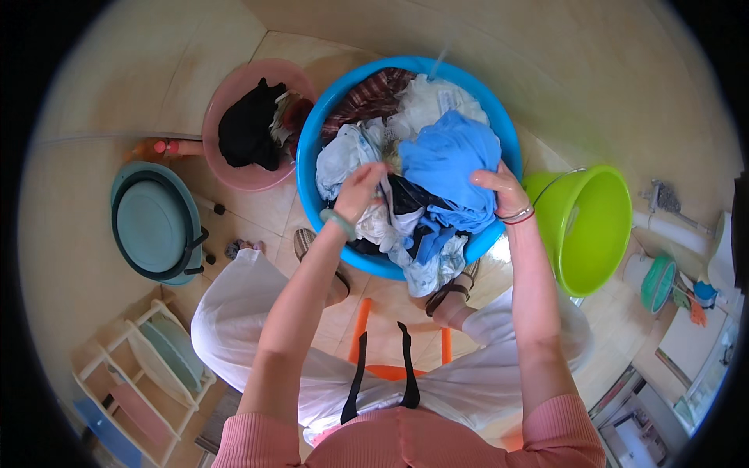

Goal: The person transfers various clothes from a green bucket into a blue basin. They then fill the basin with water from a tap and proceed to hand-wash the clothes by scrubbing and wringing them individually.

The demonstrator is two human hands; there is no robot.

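A large blue basin [307,152] full of laundry stands on the floor between my feet. My right hand [505,191] holds a light blue garment [452,152] by its right side, thumb on top and fingers hidden beneath. Across from it, my left hand [360,193] is closed on white cloth [388,204] near the middle of the pile; its fingertips are partly hidden. A pale patterned garment [343,156] lies beside that hand. Dark red plaid cloth [381,93] and sheer white fabric [441,101] fill the far side. Black cloth [406,195] shows between my hands.
A thin water stream [443,58] falls at the far rim. To the left are a pink basin [214,160] with black clothing [251,129], folded teal basins [152,222] and a white rack [117,343]. A lime-green bucket [597,230] stands close on the right.
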